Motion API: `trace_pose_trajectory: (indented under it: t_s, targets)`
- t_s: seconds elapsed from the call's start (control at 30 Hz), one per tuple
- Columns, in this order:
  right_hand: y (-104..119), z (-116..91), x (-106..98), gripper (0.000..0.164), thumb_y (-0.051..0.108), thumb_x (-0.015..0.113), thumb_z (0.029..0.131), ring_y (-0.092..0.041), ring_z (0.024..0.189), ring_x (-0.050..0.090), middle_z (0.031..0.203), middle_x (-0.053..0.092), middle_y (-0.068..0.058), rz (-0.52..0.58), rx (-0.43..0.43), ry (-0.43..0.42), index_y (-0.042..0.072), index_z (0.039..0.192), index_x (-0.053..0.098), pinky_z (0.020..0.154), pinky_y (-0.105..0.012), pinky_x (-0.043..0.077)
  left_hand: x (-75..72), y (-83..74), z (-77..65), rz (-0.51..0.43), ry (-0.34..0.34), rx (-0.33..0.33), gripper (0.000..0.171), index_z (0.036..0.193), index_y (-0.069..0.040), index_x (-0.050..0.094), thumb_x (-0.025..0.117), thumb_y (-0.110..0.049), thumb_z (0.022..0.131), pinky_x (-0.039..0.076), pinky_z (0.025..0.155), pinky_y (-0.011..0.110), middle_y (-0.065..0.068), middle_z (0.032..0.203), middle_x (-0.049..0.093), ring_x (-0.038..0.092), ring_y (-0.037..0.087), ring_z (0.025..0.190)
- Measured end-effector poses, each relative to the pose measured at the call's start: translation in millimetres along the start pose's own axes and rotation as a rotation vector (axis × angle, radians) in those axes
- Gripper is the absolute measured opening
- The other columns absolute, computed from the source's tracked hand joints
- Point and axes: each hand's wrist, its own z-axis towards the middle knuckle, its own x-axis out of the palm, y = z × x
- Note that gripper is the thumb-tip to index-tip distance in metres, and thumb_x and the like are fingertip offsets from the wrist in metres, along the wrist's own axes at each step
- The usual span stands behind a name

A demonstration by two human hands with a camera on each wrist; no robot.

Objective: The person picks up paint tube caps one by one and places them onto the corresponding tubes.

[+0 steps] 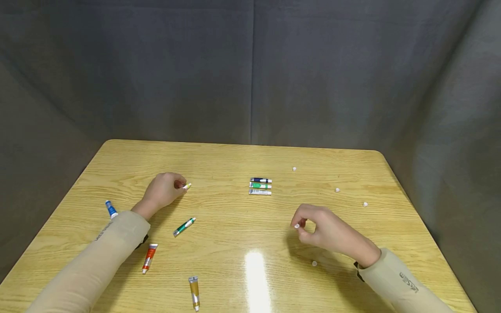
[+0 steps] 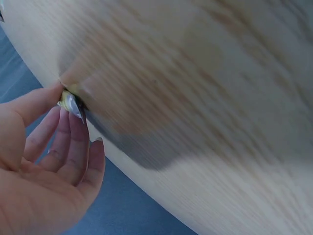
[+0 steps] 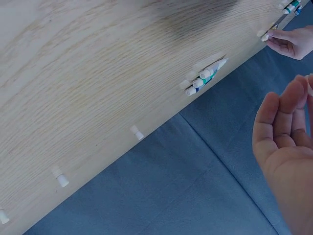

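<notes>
At the left of the table, my left hand [image 1: 162,192] pinches a small yellow paint tube [image 1: 188,186] between thumb and fingers, close over the wood. In the left wrist view the tube [image 2: 71,103] is mostly covered by the fingertips. My right hand [image 1: 325,228] holds a small white cap [image 1: 297,226] between thumb and forefinger, above the right part of the table. Below that hand lies another white cap [image 1: 314,263]. A green paint tube [image 1: 184,227] lies nearest the left hand, with a red tube [image 1: 149,258] closer to the front.
Mid-table, a dark blue tube [image 1: 261,180], a light green tube [image 1: 260,186] and a white tube [image 1: 260,192] lie side by side. White caps [image 1: 337,190] are scattered at right. A gold tube [image 1: 194,293] lies in front; the left sleeve partly covers a blue tube [image 1: 111,208].
</notes>
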Motion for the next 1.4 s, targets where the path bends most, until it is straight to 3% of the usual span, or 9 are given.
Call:
trace_pose_trajectory:
  t_s: [0.23,0.5,1.03,1.4]
  targets:
    - [-1,0,-1,0.017,0.000,0.070,0.093,0.000,0.083,0.057,0.096,0.070,0.001,-0.035,-0.020,-0.023,0.010,0.105,0.078,0.071,-0.025,0.055,-2.3,-9.7,-1.0,-0.007,0.004,0.046,0.020,0.110,0.000,0.077,0.073,-0.013,0.095,0.056,0.073,0.040,0.015,0.099,0.076,0.069,0.025,0.085]
    - [-5,0,-2,0.028,-0.001,0.072,0.093,0.002,0.078,0.049,0.101,0.068,0.001,-0.038,-0.077,-0.061,0.007,0.120,0.076,0.064,-0.018,0.048,-3.2,-29.9,-8.0,-0.035,0.011,0.124,0.018,0.107,-0.004,0.078,0.076,-0.015,0.094,0.055,0.071,0.036,0.010,0.098,0.076,0.068,0.020,0.083]
    - [-4,1,0,0.026,0.001,0.078,0.088,0.003,0.075,0.051,0.097,0.070,0.004,-0.009,-0.082,-0.164,0.006,0.114,0.080,0.060,-0.017,0.048,-4.4,-86.7,-25.8,-0.016,-0.067,0.392,0.013,0.103,-0.011,0.081,0.080,-0.013,0.090,0.054,0.068,0.026,-0.001,0.094,0.075,0.068,0.012,0.081]
    - [0,9,1,0.024,0.001,0.081,0.085,0.002,0.078,0.061,0.097,0.075,0.000,0.016,-0.083,-0.259,0.007,0.108,0.082,0.062,-0.014,0.051,-5.2,-114.7,-34.2,-0.036,-0.098,0.521,0.012,0.098,-0.011,0.081,0.082,-0.011,0.087,0.054,0.068,0.021,-0.001,0.094,0.077,0.070,0.009,0.079]
